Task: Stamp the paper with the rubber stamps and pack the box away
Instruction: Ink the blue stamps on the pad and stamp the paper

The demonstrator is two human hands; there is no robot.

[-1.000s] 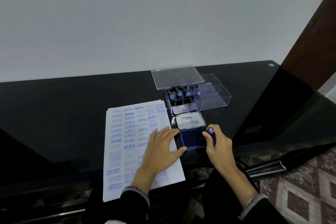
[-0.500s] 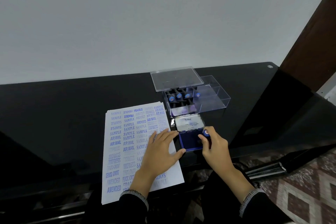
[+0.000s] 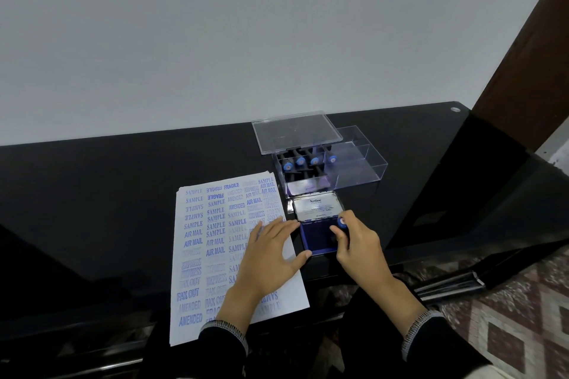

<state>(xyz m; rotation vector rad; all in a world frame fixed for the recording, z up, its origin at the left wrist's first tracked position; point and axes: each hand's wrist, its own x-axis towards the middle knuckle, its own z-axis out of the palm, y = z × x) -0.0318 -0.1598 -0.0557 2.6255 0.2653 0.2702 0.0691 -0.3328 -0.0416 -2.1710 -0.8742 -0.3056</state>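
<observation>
The right hand (image 3: 358, 243) pinches a rubber stamp (image 3: 341, 222) by its black handle, fingers and thumb curled round it, with the blue cap on top. The stamp stands on the blue ink pad (image 3: 317, 238), whose metal lid (image 3: 318, 206) is folded back toward the box. The step in hand seems to be the inking of the stamp.

To do it well, I think the stamp should go straight down on the pad, with the face flat and with even pressure, and then lift straight up, not slide. A tilted stamp would take ink on 1 edge only, and many marks on the paper are already pale. The pad looks light, so it may shift if the press is to the side.

The left hand (image 3: 271, 251) lies flat on the paper (image 3: 212, 243) with spread fingers; it holds nothing, and its thumb reaches the near left corner of the pad. The paper lies just beside the pad, on its left, on the black bench (image 3: 107, 194). It is nearly full of blue words, so a free place must be chosen, perhaps near the lower right part.

The clear plastic box (image 3: 363, 166) stands behind the pad, apart from the grip, with 4 stamps (image 3: 303, 161) inside and its clear lid (image 3: 295, 131) resting across its rear edge.
</observation>
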